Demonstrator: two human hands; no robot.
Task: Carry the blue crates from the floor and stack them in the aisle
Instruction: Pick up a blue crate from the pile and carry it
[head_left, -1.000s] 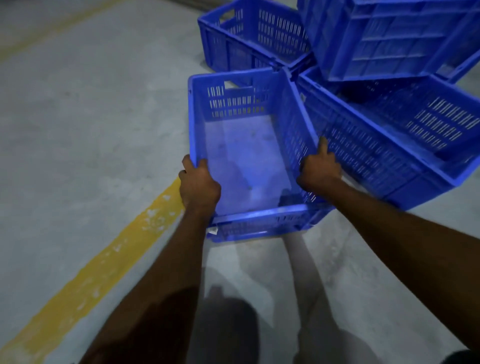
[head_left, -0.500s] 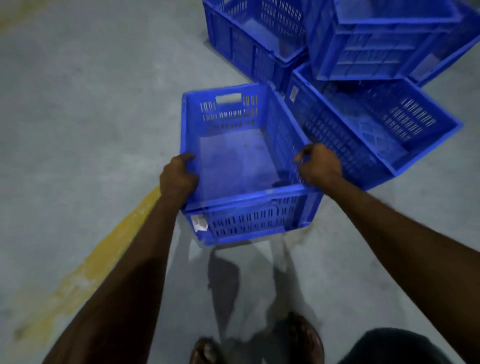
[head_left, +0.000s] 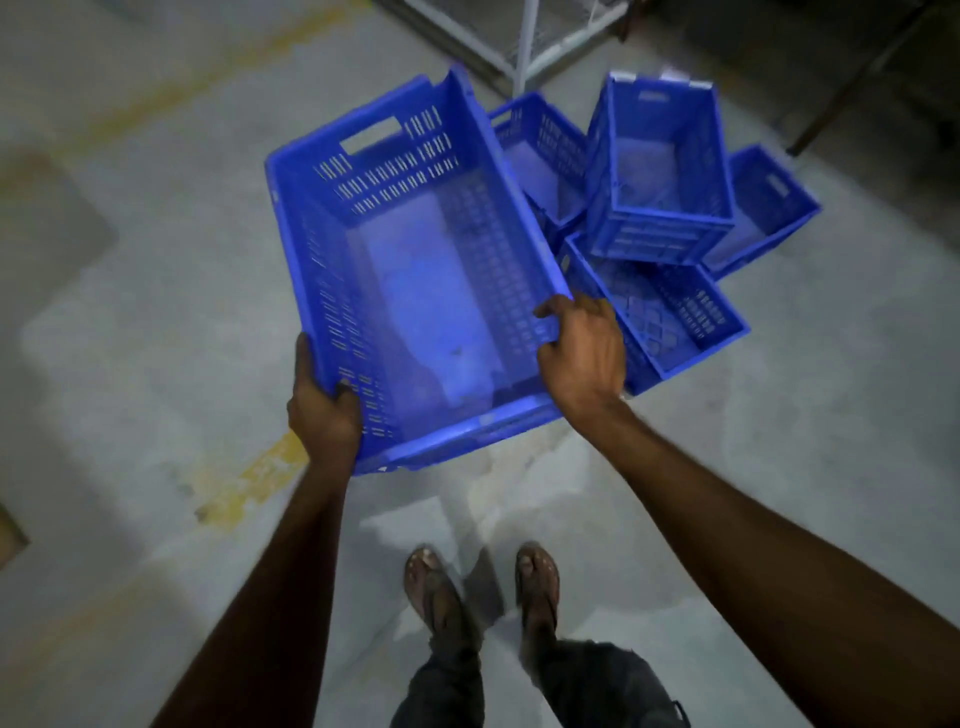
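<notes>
Item: blue crate (head_left: 426, 291), empty, held tilted above the floor (head_left: 156, 364), beside the crate heap (head_left: 660, 171). Left grip (head_left: 322, 410) is curled round the left rim; right grip (head_left: 582, 353) is pinched on the right rim. Risk: a slip is judged possible, caused by the tilt and the shallow right hold.

A person holds an empty blue crate (head_left: 415, 291) tilted and clear of the concrete floor (head_left: 156, 364), with the left hand (head_left: 322, 410) gripping its left rim and the right hand (head_left: 582, 353) curled over the right rim. Just beyond, four more blue crates (head_left: 660, 228) lie heaped, one perched on top. Sandalled feet (head_left: 431, 582) stand near a worn yellow line (head_left: 254, 478).
</notes>
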